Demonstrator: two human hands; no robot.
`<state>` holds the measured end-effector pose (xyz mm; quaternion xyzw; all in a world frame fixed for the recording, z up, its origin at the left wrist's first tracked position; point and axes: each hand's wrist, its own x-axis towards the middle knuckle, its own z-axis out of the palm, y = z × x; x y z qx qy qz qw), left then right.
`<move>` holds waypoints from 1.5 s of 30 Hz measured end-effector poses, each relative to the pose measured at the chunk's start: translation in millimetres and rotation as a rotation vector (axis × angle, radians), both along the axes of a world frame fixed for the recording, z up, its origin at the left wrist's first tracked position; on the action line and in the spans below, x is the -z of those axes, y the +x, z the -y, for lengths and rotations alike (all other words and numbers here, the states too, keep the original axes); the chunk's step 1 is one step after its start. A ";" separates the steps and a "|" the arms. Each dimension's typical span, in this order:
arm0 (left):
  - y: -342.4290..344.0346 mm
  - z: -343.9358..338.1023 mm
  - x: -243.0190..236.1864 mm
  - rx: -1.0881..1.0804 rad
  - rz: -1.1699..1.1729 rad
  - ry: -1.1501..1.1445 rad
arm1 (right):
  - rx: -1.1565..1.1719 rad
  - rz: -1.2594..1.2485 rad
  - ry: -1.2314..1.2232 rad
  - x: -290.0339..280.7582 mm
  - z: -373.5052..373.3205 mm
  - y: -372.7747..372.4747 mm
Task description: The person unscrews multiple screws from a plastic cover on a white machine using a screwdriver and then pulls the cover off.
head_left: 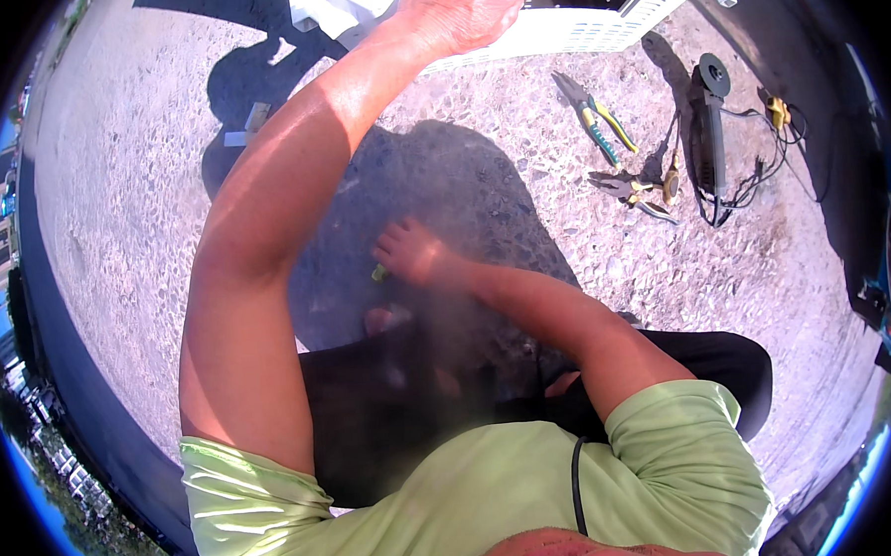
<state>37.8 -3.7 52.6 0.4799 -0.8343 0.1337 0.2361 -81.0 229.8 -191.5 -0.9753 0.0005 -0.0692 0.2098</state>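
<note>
My left hand (469, 14) reaches far forward over a white plastic casing with slotted sides (564, 36). It grips the casing near its edge, its fingers partly cut off by the top of the picture. Low over the shaded ground in front of my lap is my right hand (412, 253), its fingers curled. A small yellow-green end of a tool (379, 272) shows beside them; the rest of that tool is hidden or blurred.
Right of the casing, long-nosed pliers (596, 117) and combination pliers (625, 186) lie on rough concrete. Beside them are a small tool with a wooden-looking handle (671, 181) and a corded angle grinder (710, 132). A small white piece (248, 126) lies at left.
</note>
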 end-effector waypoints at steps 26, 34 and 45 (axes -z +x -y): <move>5.1 -0.6 1.9 0.035 -0.020 0.063 | 0.663 0.244 1.906 -169.8 290.2 -89.2; 14.1 -9.6 0.8 0.026 -0.011 0.112 | 0.593 0.329 1.943 -165.5 288.3 -65.5; -0.1 4.1 3.6 0.015 -0.014 0.209 | 0.637 0.398 1.959 -167.8 294.1 -63.8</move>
